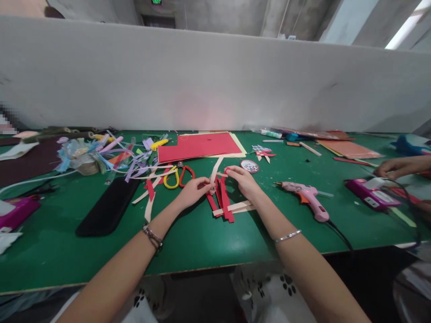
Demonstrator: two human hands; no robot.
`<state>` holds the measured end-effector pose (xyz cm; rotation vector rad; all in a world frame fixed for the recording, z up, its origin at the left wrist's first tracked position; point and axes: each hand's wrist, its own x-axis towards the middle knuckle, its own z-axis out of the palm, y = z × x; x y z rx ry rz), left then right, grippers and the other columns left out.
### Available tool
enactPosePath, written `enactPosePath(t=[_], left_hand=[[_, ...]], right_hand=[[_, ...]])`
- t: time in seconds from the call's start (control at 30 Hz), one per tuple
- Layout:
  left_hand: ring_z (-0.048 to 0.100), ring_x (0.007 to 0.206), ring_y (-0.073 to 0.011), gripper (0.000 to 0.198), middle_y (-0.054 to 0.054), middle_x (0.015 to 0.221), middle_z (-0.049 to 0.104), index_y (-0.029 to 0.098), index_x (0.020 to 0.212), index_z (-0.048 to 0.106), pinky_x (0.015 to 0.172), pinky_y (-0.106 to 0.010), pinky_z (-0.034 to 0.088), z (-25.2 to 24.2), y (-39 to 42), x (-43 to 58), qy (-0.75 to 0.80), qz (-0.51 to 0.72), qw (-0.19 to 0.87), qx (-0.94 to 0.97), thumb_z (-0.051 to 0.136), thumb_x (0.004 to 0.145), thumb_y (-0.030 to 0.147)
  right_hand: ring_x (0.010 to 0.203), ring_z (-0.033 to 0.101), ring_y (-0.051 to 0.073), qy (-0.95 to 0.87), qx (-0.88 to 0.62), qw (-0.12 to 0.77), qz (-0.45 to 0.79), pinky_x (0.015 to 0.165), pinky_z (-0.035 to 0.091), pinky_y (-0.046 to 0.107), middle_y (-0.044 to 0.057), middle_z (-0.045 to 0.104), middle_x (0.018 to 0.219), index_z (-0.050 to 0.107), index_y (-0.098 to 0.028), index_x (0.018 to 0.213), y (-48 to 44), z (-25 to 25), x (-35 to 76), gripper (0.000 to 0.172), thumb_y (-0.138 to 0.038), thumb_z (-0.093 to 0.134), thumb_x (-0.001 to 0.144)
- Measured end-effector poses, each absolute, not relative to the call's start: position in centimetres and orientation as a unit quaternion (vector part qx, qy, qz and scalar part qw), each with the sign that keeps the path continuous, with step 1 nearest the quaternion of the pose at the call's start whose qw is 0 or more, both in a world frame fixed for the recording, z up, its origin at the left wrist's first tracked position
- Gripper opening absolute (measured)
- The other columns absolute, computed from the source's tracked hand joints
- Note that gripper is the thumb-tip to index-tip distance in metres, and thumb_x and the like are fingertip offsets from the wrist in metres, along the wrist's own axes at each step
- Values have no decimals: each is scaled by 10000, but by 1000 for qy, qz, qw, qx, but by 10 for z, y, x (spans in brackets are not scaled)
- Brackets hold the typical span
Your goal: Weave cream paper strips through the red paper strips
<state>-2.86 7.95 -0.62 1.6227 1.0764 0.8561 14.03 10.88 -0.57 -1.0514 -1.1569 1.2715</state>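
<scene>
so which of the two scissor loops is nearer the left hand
The red loop: it lies right beside the left hand, while the yellow loop sits farther to the left.

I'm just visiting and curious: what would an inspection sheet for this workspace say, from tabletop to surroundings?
Surface: green table, with small pale specks.
Job's things: red and cream strips, some crossing below the hands.
Clutter: black flat item, purple strips, red sheets; pink glue gun at right.
Hands: left hand pinches a cream strip; right hand has its fingertips on strips, exactly which is unclear.
Cables: black cable runs from the glue gun toward the table's near edge.
Surroundings: pale partition behind; another person's hand at right, by a purple device.
</scene>
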Motion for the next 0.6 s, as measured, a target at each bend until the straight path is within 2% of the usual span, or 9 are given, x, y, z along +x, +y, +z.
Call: enactPosePath(t=[0.4,0.6], left_hand=[[578,607,-119,147,23,593,586,159,672,532,664,-247,450,-4,79,-27,457,352,464,672,488,735,285],[570,617,-120,167,14,611,589,164,650,507,665,-246,443,-8,80,-27,459,362,444,679,479,728,309]], right_hand=[[755,497,124,-463,-398,552,568,717,351,258,-42,596,709,587,-220,585,102,3,142,118,-285,654,512],[718,477,110,-441,-393,562,579,665,349,235,-46,583,704,559,-215,563,98,8,139,121,-279,644,504]])
